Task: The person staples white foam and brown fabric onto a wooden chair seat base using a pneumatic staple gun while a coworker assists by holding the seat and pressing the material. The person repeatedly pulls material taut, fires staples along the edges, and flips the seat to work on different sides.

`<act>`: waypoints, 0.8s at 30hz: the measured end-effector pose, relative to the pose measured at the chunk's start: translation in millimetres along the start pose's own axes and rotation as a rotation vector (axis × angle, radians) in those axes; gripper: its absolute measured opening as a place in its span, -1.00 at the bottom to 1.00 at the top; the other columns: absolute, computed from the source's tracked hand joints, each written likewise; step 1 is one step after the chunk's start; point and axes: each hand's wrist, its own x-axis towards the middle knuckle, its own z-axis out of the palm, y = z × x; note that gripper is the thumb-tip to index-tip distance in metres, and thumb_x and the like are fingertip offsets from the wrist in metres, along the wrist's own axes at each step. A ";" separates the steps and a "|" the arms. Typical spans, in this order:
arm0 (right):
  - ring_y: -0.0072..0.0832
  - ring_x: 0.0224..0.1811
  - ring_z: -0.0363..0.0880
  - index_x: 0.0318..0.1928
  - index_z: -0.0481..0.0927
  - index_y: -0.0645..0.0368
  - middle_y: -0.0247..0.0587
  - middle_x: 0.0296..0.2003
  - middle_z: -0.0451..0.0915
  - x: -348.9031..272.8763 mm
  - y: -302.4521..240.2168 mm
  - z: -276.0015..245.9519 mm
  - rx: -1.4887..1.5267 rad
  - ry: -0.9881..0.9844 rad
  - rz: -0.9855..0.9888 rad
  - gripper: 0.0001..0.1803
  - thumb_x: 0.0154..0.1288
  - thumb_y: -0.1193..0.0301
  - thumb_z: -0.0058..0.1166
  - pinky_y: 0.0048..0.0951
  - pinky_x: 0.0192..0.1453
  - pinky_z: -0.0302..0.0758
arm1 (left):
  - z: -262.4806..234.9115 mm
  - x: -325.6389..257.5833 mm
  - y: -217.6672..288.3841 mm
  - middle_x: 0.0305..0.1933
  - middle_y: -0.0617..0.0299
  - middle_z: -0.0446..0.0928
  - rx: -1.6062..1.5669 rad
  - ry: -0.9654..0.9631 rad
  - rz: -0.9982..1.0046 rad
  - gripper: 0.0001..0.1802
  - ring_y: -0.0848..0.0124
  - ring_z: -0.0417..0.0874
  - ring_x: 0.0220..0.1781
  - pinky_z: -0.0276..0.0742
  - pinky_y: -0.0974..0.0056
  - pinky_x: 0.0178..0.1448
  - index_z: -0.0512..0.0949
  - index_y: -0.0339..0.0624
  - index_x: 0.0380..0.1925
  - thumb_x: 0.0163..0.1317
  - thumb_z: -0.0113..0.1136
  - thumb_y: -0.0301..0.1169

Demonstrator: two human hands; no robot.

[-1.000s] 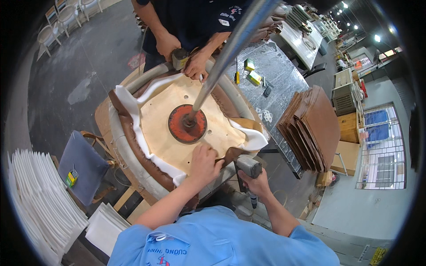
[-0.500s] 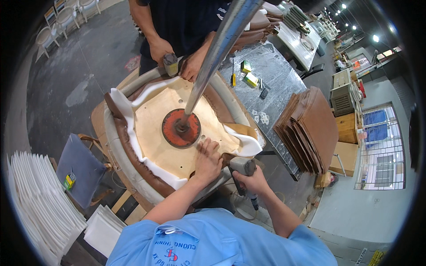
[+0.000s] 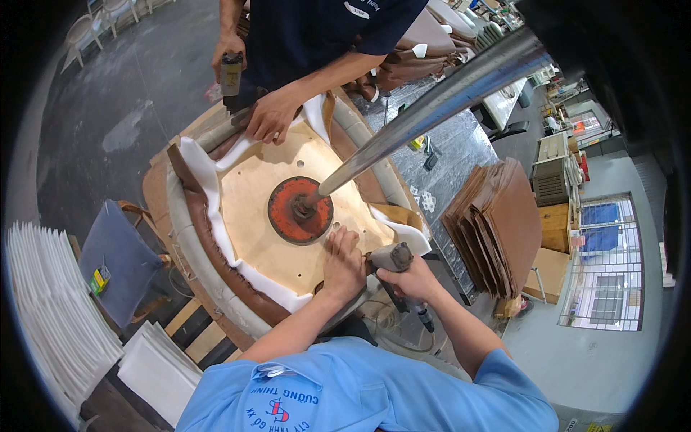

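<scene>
A plywood seat panel (image 3: 252, 187) lies under a red round press plate (image 3: 284, 219) at the end of a slanting metal rod (image 3: 425, 108). White padding (image 3: 209, 201) and a brown cover (image 3: 198, 216) fold up around the panel's edge. My left hand (image 3: 344, 266) presses on the near right part of the panel by the cover's edge, fingers laid out on the wood. Gripped in my right hand (image 3: 414, 279) is a staple gun (image 3: 392, 257), its nose close to my left hand at the panel's edge. The contact at its tip is hidden.
Across the panel, a co-worker's hand (image 3: 275, 115) reaches to the far edge, the other holding a staple gun (image 3: 230, 75). Stacked brown sheets (image 3: 497, 223) stand right by a plastic-covered table (image 3: 453, 144). White foam sheets (image 3: 57, 317) and a blue-grey chair (image 3: 119, 259) are left.
The co-worker's staple gun has moved left and away from the panel, and the person's other hand shifted left. My hands stay at nearly the same place. The view has shifted, the rod appearing farther right.
</scene>
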 end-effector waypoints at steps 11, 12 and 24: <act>-0.57 -0.61 0.56 -0.01 0.76 0.28 -0.32 -0.54 0.66 6.3 -7.2 -3.7 -0.009 -0.012 -0.086 -0.61 0.42 0.21 0.54 -0.32 -0.49 0.48 | -1.2 1.5 -2.7 0.37 -0.12 0.50 -0.004 0.022 0.017 -0.85 -0.21 0.31 0.66 0.09 -0.29 0.77 0.68 -0.37 -0.30 0.25 0.40 -0.47; -0.57 -0.61 0.55 0.00 0.76 0.28 -0.32 -0.55 0.66 6.5 -5.9 -4.2 -0.033 -0.016 -0.111 -0.61 0.43 0.22 0.54 -0.32 -0.49 0.47 | -1.7 1.9 -2.6 0.38 -0.12 0.49 -0.009 0.013 0.015 -0.84 -0.20 0.31 0.66 0.09 -0.29 0.77 0.69 -0.37 -0.29 0.25 0.39 -0.46; -0.19 -0.42 0.76 0.08 0.76 0.30 0.03 -0.35 0.79 9.6 -13.7 1.7 -0.243 0.122 -0.122 -0.42 0.32 0.06 0.55 -0.10 -0.15 0.71 | 2.4 2.9 -3.4 0.44 -0.13 0.47 0.005 0.003 0.004 -0.77 -0.21 0.22 0.72 0.00 -0.31 0.81 0.69 -0.42 -0.25 0.24 0.40 -0.41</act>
